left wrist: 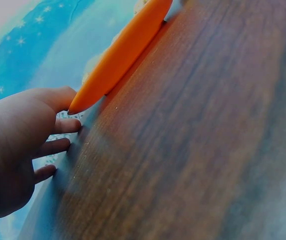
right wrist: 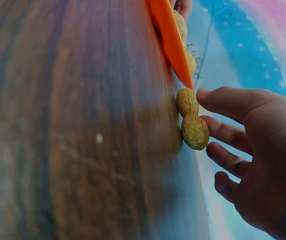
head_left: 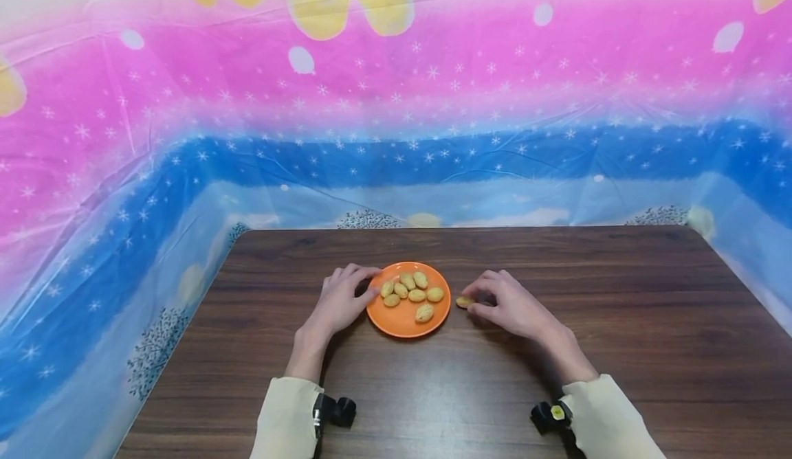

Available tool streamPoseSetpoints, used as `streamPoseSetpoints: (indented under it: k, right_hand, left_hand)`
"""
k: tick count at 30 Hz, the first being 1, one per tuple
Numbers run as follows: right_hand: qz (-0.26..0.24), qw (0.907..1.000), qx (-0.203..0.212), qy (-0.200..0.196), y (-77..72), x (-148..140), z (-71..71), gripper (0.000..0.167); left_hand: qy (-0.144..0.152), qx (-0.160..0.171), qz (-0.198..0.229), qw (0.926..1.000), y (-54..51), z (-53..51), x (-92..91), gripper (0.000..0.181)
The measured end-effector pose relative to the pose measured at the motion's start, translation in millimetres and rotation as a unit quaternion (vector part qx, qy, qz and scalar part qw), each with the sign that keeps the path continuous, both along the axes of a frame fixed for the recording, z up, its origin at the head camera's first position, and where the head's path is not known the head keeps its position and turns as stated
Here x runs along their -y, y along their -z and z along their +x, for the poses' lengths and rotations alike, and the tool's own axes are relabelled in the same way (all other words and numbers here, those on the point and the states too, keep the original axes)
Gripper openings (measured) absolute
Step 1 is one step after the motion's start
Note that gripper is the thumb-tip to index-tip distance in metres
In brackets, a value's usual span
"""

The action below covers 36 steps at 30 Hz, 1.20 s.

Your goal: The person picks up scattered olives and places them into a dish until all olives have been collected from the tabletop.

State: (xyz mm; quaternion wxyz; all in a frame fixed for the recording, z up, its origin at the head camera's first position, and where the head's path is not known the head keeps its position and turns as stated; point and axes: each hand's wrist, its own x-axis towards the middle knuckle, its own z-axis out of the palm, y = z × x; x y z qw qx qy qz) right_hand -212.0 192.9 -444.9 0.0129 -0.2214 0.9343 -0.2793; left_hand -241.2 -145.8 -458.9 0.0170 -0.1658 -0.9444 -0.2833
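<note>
An orange plate (head_left: 399, 326) holds several peanuts (head_left: 424, 313). My left hand (head_left: 339, 301) is at the plate's left rim, its thumb and index finger about the edge. In the left wrist view its other fingers reach down beside the plate (left wrist: 118, 57). Just right of the plate, a single peanut (right wrist: 194, 131) lies low at the tabletop. My right hand (head_left: 509, 302) pinches it between thumb and fingertips; part of the index finger is hidden behind the shell in the right wrist view.
A dark wood-grain table (head_left: 650, 321) lies under both hands. A pink and blue patterned cloth (head_left: 396, 102) hangs behind the table and along its sides. Each wrist, below a pale sleeve (head_left: 287, 418), bears a small black camera (head_left: 344, 412).
</note>
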Motion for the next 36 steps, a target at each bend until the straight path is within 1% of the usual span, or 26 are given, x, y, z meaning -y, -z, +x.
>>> streamPoseSetpoints:
  k: [7, 15, 26, 32, 36]
  right_hand:
    - [-0.007, 0.9998, 0.014, 0.007, 2.9, -4.5, -1.4, 0.022]
    - [-0.012, 0.9995, 0.028, 0.006, 4.7, -9.3, -0.3, 0.023]
    - [-0.017, 0.9981, 0.058, 0.013, 3.5, -14.4, 0.9, 0.025]
    - [-0.014, 0.9966, 0.077, 0.022, 2.4, -15.7, 0.7, 0.023]
    - [-0.014, 0.9963, 0.081, 0.025, 1.6, -16.3, 1.1, 0.019]
  left_hand:
    - [0.002, -0.004, 0.001, 1.0000, 0.2, 0.3, 0.3, 0.039]
    - [0.002, -0.003, 0.002, 1.0000, -0.1, 0.4, 1.1, 0.038]
    - [0.008, -0.002, -0.004, 1.0000, -0.8, -0.8, 0.2, 0.039]
    - [0.008, -0.002, -0.005, 1.0000, -1.4, -0.6, 0.6, 0.039]
    - [0.007, -0.004, -0.004, 1.0000, -0.9, -0.3, 0.5, 0.039]
